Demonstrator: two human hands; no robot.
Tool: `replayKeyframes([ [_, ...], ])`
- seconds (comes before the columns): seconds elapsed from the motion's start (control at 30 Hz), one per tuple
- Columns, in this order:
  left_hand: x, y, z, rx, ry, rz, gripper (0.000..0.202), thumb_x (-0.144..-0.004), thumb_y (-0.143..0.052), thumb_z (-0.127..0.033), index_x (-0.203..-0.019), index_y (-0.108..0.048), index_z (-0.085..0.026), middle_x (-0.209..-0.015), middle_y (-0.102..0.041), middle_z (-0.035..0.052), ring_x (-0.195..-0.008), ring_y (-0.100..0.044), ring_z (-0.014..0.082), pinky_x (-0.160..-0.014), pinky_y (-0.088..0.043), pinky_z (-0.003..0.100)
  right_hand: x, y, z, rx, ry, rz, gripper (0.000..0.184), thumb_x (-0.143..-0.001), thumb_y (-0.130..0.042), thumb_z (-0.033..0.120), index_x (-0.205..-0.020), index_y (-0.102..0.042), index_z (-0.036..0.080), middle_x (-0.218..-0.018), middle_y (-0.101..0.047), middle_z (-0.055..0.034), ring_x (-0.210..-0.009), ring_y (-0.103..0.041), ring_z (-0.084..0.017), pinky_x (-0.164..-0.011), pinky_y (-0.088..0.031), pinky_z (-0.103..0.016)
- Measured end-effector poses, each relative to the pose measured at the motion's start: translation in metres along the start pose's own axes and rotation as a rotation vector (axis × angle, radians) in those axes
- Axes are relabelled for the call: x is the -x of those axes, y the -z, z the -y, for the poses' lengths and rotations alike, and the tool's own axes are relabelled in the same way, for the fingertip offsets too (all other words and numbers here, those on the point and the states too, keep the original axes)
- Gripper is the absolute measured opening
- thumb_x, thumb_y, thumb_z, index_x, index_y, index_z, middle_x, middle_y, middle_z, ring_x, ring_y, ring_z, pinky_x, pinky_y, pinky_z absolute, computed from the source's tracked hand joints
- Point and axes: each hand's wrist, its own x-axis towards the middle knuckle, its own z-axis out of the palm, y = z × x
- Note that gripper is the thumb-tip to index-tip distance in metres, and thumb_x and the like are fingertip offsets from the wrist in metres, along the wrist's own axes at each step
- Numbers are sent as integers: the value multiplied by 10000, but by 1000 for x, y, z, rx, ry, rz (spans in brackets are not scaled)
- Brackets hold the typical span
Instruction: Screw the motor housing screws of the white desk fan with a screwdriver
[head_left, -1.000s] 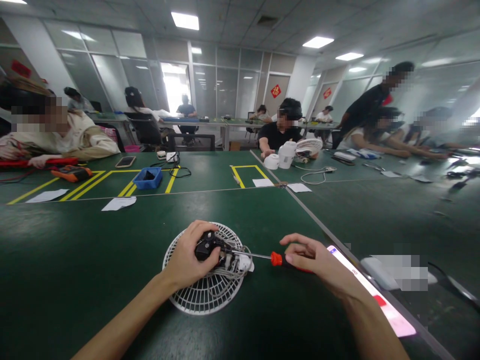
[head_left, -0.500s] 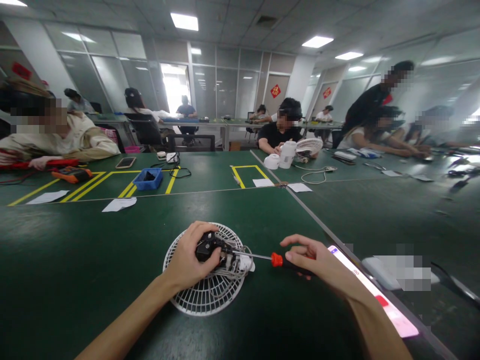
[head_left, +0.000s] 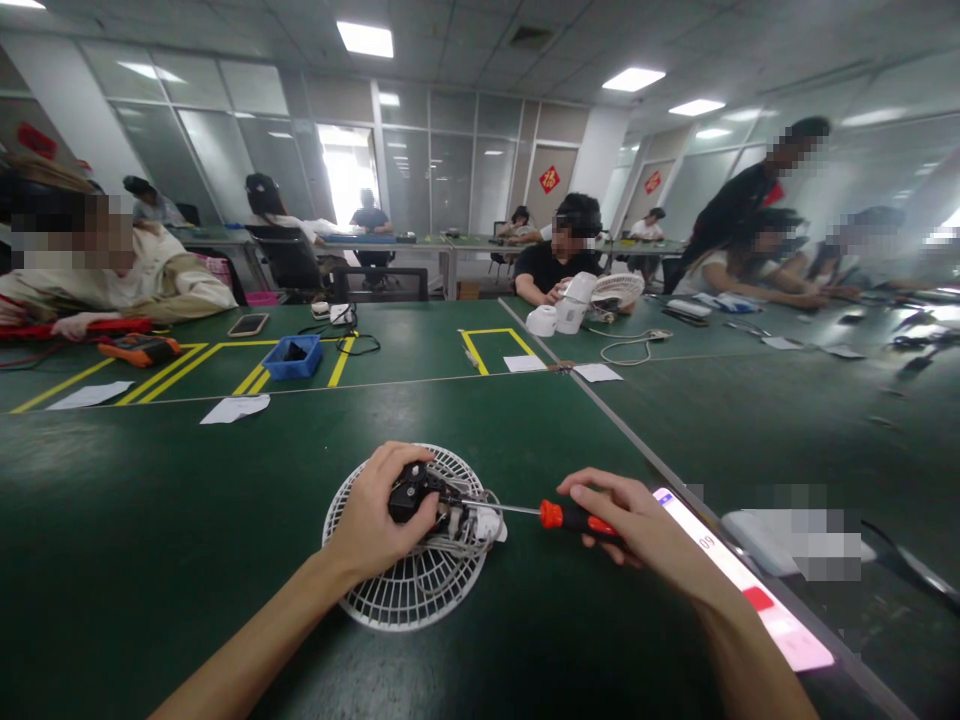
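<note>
A round white fan grille (head_left: 409,602) lies on the green table, with a black fan motor housing (head_left: 407,497) and coiled pale cable (head_left: 469,548) on top of it. My left hand (head_left: 375,515) is wrapped round the black housing, thumb on its near side. From the right, my right hand (head_left: 615,515) holds a screwdriver (head_left: 574,518) by its red and black handle. Its metal shaft points left, level with the table, and its tip reaches the mechanism beside the housing. The exact spot where the tip sits is hidden.
A lit phone (head_left: 750,590) lies right of my right arm, beside a table seam. Farther off are a blue bin (head_left: 292,358), paper sheets (head_left: 234,409) and an orange multimeter (head_left: 140,349). Across the table a person (head_left: 559,265) handles white fan parts (head_left: 574,303).
My right hand's fingers have shifted and closed more round the screwdriver handle. My left hand and the housing stay in place. The person opposite has tilted a white part.
</note>
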Motion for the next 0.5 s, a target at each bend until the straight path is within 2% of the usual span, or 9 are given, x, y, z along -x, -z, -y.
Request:
replayKeyframes([
  [0.1, 0, -1, -1, -2, 10, -16, 318, -873, -629, -239, -1184, -559, -243, -1112, -619, 52, -1032, -610, 216, -925, -516, 399, 1, 3, 3, 19, 76, -65, 466, -834, -679, 635, -1038, -663, 217, -645, -617, 17, -517, -541, -135, -442, -379, -245],
  [0.2, 0, -3, -1, -7, 15, -38, 321, -862, -638, -234, -1174, -562, -243, -1098, -623, 42, -1016, -615, 209, -919, -520, 388, 1, 7, 3, 9, 180, -144, 412, -776, -771, 560, -981, -657, 221, -742, -667, -2, -727, -643, -195, -646, -512, -306],
  [0.27, 0, -4, -1, -13, 12, -55, 324, -854, -643, -234, -1168, -564, -242, -1089, -626, 38, -1003, -620, 205, -912, -524, 381, 2, 9, 2, -5, 231, -163, 408, -730, -825, 510, -965, -660, 220, -855, -702, -28, -851, -672, -223, -780, -539, -347],
  [0.33, 1, -4, -1, -18, 11, -65, 325, -848, -646, -234, -1163, -566, -241, -1087, -631, 36, -998, -625, 205, -911, -528, 378, 3, 9, 2, -9, 249, -148, 418, -711, -852, 488, -973, -668, 220, -944, -705, -44, -913, -679, -235, -832, -548, -358],
  [0.4, 2, -4, -1, -21, 11, -71, 325, -845, -645, -234, -1160, -568, -239, -1087, -634, 38, -1000, -628, 208, -911, -530, 379, 4, 7, 2, -16, 216, -96, 432, -758, -812, 534, -1013, -664, 220, -934, -699, -48, -880, -684, -228, -775, -567, -346],
  [0.5, 2, -3, -2, -28, 5, -67, 313, -855, -630, -238, -1161, -566, -234, -1086, -631, 47, -1001, -626, 213, -901, -532, 380, 5, 4, 2, -38, 87, 37, 533, -870, -613, 687, -1107, -636, 211, -786, -675, -27, -636, -646, -182, -530, -520, -294],
])
